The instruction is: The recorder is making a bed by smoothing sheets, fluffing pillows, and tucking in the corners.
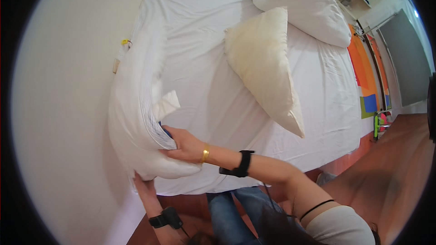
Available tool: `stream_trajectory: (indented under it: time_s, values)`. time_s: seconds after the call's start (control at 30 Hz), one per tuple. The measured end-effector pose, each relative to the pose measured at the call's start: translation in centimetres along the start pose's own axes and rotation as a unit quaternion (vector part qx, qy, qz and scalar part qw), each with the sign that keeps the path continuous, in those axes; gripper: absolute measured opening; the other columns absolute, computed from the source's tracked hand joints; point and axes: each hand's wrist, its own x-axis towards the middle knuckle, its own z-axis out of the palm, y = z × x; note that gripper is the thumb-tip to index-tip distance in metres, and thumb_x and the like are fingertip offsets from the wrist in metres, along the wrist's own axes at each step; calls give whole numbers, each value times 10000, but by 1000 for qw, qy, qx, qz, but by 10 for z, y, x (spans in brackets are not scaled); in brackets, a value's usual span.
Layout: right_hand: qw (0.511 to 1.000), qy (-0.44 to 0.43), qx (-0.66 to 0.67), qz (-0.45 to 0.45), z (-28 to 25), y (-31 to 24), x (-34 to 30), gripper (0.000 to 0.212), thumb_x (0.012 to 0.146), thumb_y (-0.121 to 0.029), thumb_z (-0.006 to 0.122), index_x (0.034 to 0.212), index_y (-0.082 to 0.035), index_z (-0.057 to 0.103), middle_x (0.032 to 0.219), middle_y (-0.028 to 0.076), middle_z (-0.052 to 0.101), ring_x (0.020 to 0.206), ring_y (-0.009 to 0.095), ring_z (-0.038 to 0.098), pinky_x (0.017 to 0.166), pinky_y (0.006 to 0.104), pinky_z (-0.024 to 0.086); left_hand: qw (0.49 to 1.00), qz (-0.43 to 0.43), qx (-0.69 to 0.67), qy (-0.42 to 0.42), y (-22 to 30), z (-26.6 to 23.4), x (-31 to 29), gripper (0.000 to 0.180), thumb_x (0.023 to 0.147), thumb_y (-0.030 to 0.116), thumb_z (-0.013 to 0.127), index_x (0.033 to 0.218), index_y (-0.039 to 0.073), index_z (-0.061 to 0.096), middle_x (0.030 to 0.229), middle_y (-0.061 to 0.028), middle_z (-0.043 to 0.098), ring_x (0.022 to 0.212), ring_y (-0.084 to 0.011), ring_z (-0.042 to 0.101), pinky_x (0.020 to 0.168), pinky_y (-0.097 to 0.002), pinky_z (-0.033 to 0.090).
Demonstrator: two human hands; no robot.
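One puffy white fabric bundle (127,113), contents unclear, long axis running away along plain pale wall (68,86); right hand (184,146) grips its edge, left hand (144,185) at near corner, can't tell grip.

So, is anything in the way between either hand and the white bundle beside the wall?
Nothing visible is: the right hand grips the edge of the white bundle, and the left hand meets its lower corner, though partly hidden. The cream pillow lies apart, farther right on the bed.
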Motion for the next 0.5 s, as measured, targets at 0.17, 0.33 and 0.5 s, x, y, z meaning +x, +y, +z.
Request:
stream_trajectory:
  time_s: [0.17,0.33,0.5]
  values:
    - [926,71,-105,356,17,109,-30,568,681,-302,615,1106,4,396,935,149,542,854,234,530,765,295,398,949,120,180,231,-11,-74,22,812,746,177,552,1273,123,-64,1300,-129,163,1175,-248,219,911,-471,263]
    - [894,223,-367,126,-64,123,-90,554,649,-264,646,1098,-36,415,1046,147,449,930,270,457,788,343,380,948,-42,289,123,-72,-57,32,701,764,242,522,1289,159,65,1324,-82,148,1185,-244,210,904,-441,239]
    - [665,330,-619,256,-199,75,-127,767,597,-304,661,1190,8,287,1157,218,369,1062,321,369,869,412,287,911,-146,378,74,-117,-11,33,675,769,253,517,1286,129,101,1309,-114,187,1165,-260,253,887,-412,270]
